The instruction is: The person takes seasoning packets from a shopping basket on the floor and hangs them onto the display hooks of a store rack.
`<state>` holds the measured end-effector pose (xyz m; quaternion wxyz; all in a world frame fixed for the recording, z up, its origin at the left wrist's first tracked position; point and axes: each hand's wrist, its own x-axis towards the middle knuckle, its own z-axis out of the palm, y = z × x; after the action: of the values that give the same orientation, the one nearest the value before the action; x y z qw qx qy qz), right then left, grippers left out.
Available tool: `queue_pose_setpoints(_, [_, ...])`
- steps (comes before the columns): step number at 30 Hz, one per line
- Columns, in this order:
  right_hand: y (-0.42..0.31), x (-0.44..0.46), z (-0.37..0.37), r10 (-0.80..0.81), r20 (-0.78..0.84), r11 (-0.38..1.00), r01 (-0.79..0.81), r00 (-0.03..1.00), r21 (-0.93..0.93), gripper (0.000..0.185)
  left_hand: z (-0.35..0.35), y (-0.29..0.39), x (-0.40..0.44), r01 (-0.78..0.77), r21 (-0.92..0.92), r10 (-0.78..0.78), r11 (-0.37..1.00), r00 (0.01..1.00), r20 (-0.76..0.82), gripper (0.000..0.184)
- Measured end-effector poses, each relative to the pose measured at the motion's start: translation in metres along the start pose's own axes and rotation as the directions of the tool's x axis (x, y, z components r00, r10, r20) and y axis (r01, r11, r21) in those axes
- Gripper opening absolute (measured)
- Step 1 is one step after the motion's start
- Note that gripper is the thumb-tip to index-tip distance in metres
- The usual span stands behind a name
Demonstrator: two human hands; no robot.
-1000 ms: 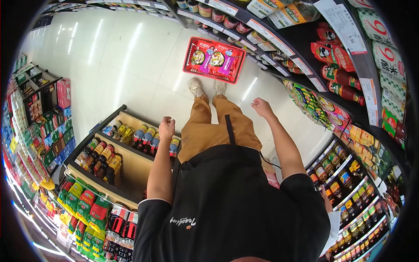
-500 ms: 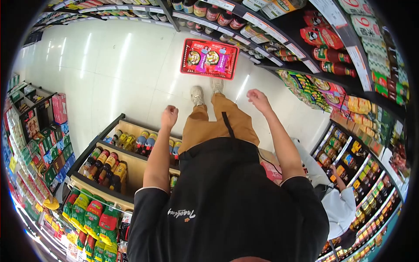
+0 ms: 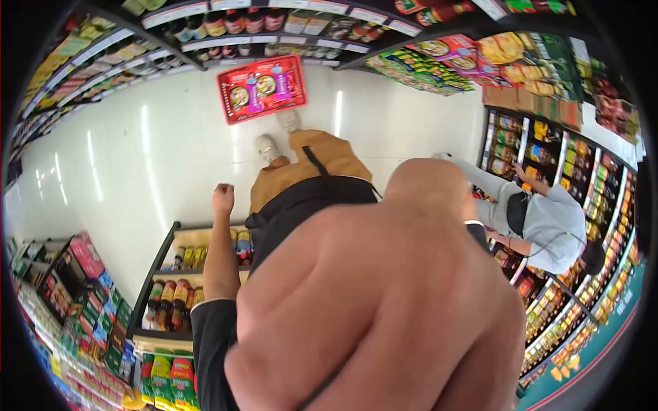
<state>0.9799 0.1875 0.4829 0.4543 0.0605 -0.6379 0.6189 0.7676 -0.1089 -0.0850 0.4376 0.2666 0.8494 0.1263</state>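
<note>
My right hand [image 3: 384, 294] is very close to the camera and fills the lower middle, its fingers bent together. A thin dark line shows at its lower edge; whatever the fingers hold, if anything, is hidden. Over the floor beside the wooden display shelf [image 3: 219, 279], my left hand [image 3: 223, 198] hangs with curled fingers and nothing visible in it. A red basket [image 3: 269, 115] sits on the floor just beyond my shoes [image 3: 269, 148]. Inside it lie red packs [image 3: 240, 96] with purple parts.
Shelves of jars and bottles [image 3: 233, 23] curve across the top. Another person [image 3: 552, 229] in a light shirt reaches towards the jar shelves at the right. Hanging packets [image 3: 418, 68] are at the upper right. Stacked boxes [image 3: 89, 257] stand at the left.
My right hand has risen from over the floor to right in front of the camera. The view has turned: the basket appears further left, and the other person shows more fully.
</note>
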Motion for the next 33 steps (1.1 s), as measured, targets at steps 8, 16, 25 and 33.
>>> queue_pose_setpoints(8, [0.022,-0.003,0.02,-0.333,0.043,0.917,0.334,0.942,-0.218,0.016,0.009,0.016,-0.014,0.009,-0.077,-0.007,0.997,1.0,0.03,0.028])
queue_pose_setpoints(16, [0.174,-0.129,-0.077,0.426,0.235,0.595,-0.075,0.873,-0.8,0.008,-0.006,0.038,-0.013,-0.047,-0.063,0.048,0.997,0.998,0.029,0.03])
queue_pose_setpoints(25, [0.081,-0.592,-0.307,0.928,-0.372,-0.358,-0.333,-0.024,-0.872,0.042,-0.02,0.08,-0.042,0.047,-0.058,-0.053,0.997,0.992,-0.117,0.03])
queue_pose_setpoints(33, [0.166,-0.485,-0.333,0.899,-0.437,-0.373,-0.602,-0.044,-0.706,0.036,0.058,0.096,-0.053,0.285,-0.099,-0.287,0.953,0.958,0.002,0.031])
